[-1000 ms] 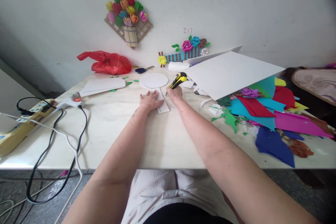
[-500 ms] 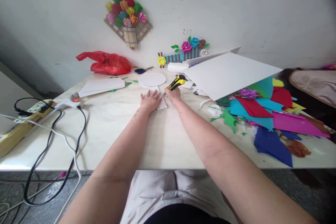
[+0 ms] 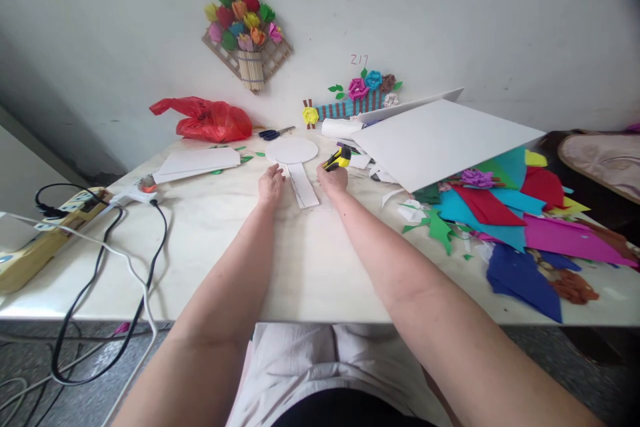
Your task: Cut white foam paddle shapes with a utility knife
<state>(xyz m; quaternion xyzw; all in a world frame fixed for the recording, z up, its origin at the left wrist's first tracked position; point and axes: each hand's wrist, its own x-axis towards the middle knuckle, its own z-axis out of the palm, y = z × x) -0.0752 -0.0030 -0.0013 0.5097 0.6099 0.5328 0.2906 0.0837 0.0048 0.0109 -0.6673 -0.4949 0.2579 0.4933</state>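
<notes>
A white paper strip [image 3: 303,185] lies on the marble table [image 3: 310,260], its far end under a white paper circle [image 3: 292,150]. My left hand [image 3: 271,184] rests on the table just left of the strip, fingers loosely curled, holding nothing. My right hand [image 3: 333,177] sits to the right of the strip, closed around a yellow and black utility knife [image 3: 338,159] that points away to the upper right.
A large white sheet [image 3: 440,137] leans over a heap of coloured paper scraps [image 3: 505,213] at the right. Blue scissors [image 3: 274,134], a red plastic bag [image 3: 207,121] and stacked white sheets [image 3: 197,163] lie at the back. A power strip [image 3: 45,230] with cables [image 3: 105,260] sits at the left edge.
My left hand has slid left off the paper strip, uncovering it. My right hand with the knife has drawn slightly away from the strip to the right.
</notes>
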